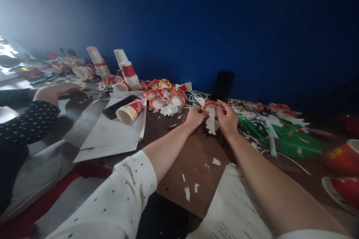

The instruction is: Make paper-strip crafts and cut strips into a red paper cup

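Over the brown table, a paper cutout (pixel 212 122) with a red-and-yellow curved rim and a white figure-like lower part hangs between my hands. My left hand (pixel 196 117) pinches its left side. On its right edge, the fingers of my right hand (pixel 227 117) are closed too. A dark pen-like object (pixel 172 127) lies on the table to the left of my left hand. Beyond it sits a heap of similar red and white paper cutouts (pixel 165 97). A black phone (pixel 223 85) stands upright against the blue wall, just behind my right hand.
White sheets (pixel 109 140) on the left bear a paper cup (pixel 130 111) and a dark phone (pixel 117 106). Stacked cups (pixel 130 76) stand behind. A co-worker's arm (pixel 46 97) reaches in from the left. At right are a green disc (pixel 297 142), scraps and red cups (pixel 342 158).
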Available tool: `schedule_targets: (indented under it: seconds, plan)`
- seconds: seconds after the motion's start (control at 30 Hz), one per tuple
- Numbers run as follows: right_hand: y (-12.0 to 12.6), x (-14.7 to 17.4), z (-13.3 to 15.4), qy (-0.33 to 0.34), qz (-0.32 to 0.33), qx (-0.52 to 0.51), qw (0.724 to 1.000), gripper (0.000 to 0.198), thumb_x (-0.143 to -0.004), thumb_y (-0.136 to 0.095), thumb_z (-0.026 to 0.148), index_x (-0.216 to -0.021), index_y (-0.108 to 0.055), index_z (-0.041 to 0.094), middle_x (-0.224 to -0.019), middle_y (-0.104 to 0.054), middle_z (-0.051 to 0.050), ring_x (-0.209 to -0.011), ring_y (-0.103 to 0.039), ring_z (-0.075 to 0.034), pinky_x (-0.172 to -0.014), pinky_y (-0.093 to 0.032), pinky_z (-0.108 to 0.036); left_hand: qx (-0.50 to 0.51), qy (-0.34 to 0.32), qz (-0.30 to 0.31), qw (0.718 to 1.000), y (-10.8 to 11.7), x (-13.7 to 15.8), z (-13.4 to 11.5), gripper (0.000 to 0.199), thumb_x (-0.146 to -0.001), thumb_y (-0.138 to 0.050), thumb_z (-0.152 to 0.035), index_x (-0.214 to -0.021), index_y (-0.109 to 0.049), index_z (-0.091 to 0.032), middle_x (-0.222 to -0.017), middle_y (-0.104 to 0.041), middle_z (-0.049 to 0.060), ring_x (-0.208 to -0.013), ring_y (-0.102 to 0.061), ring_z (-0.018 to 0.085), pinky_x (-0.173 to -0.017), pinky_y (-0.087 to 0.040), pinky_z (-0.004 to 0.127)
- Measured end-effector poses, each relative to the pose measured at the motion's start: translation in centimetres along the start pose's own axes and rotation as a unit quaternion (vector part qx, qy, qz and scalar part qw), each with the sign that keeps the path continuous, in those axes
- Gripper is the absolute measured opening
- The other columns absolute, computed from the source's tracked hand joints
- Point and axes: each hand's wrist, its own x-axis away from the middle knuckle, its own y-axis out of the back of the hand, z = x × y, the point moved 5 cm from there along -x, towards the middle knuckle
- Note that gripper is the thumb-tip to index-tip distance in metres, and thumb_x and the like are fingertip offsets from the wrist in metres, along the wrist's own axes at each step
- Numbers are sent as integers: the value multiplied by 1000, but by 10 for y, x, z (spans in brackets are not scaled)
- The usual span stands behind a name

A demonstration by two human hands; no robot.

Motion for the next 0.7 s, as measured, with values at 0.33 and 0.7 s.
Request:
schedule_targets:
  seconds: [0.33,0.7]
  plan:
    - [-1,0,-3,13,-2,-4,1000,41,-82,-55,34,-119,-64,19,-115,-68,-8,-102,-63,-22,-96,-46,-39,-9,1,-4,1000,-1,6,-6,7,-75,-61,-12,-69,-59,-14,-57,-59,0,-50,-55,10,-52,-43,21]
    - [-1,-2,-4,48,-15,-8,999,34,-80,-57,32,-110,-69,20,-106,-71,-8,-95,-65,-22,-89,-49,-38,-60,-21,20,998,-1,-5,6,4,-75,-63,-17,-74,-60,-15,-63,-63,0,-59,-62,13,-63,-50,24]
